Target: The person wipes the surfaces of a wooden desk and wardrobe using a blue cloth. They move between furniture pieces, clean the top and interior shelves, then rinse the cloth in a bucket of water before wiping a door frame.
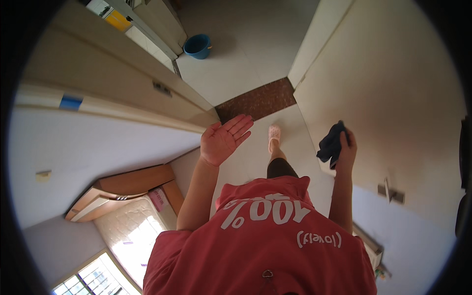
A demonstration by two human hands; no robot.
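Observation:
My left hand (222, 140) is held out palm up, its fingers extended and nothing in it. It hangs over the pale floor, close to the edge of the door frame (184, 114). In my right hand (347, 149) is a bunched dark blue cloth (331, 143), gripped between thumb and fingers with its folds hanging to the left. That hand is beside the cream door (391, 96); whether the cloth touches the door I cannot tell. The door's lever handle (388, 191) lies below and right of the hand.
A dark red stone threshold (257, 99) crosses the doorway ahead. Past it, a blue plastic bucket (198, 46) stands on the floor beside another doorway. One foot in a pink clog (274, 133) is forward. Lower left are a wooden headboard (134, 179), a plastic-covered mattress (123, 225) and a barred window (96, 278).

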